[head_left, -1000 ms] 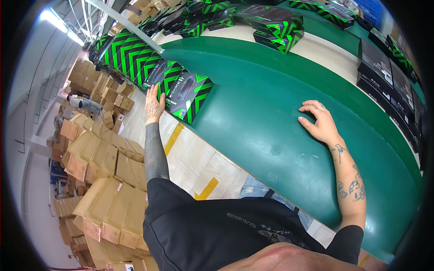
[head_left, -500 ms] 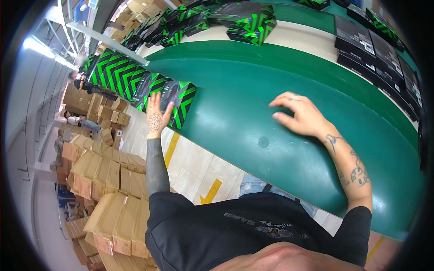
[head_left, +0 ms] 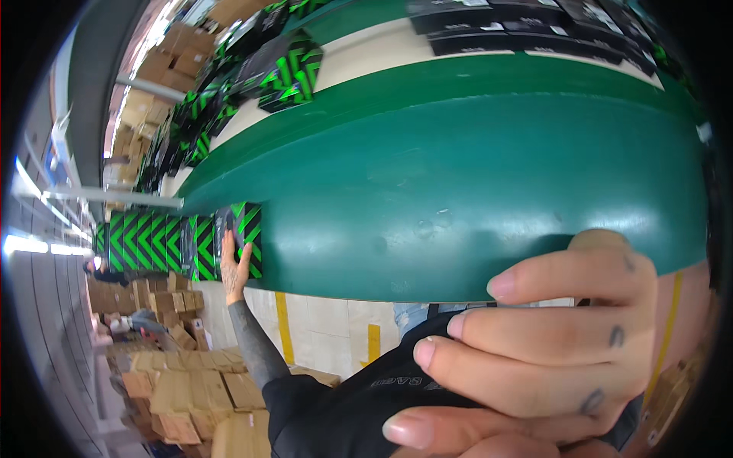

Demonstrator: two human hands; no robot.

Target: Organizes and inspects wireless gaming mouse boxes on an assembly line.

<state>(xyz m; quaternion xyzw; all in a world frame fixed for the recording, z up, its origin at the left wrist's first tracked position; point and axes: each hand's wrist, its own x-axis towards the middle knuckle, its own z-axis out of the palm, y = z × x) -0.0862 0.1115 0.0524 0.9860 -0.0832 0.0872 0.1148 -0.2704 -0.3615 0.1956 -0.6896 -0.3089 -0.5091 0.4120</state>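
Note:
My left hand (head_left: 234,271) rests with stretched fingers on a black box with green chevrons (head_left: 250,225) at the left end of the green worktop (head_left: 427,191). More boxes of this kind (head_left: 145,240) stand in a row beyond it, farther left. Close to the camera, at the lower right, my right hand (head_left: 546,343) is raised large in the picture. Its fingers are loosely bent and somewhat apart, with nothing in them. It hides part of the worktop's near edge and of my black shirt.
Behind the worktop runs a pale ledge (head_left: 366,52) with black boxes (head_left: 527,27) stacked at the right and black-green boxes (head_left: 286,69) at the left. Brown cartons (head_left: 191,393) are piled on the floor at lower left. Farther back at the left is another person (head_left: 107,272).
The view has swung to the right. My right hand has come up from over the worktop to close before the camera. My left hand remains on the end box.

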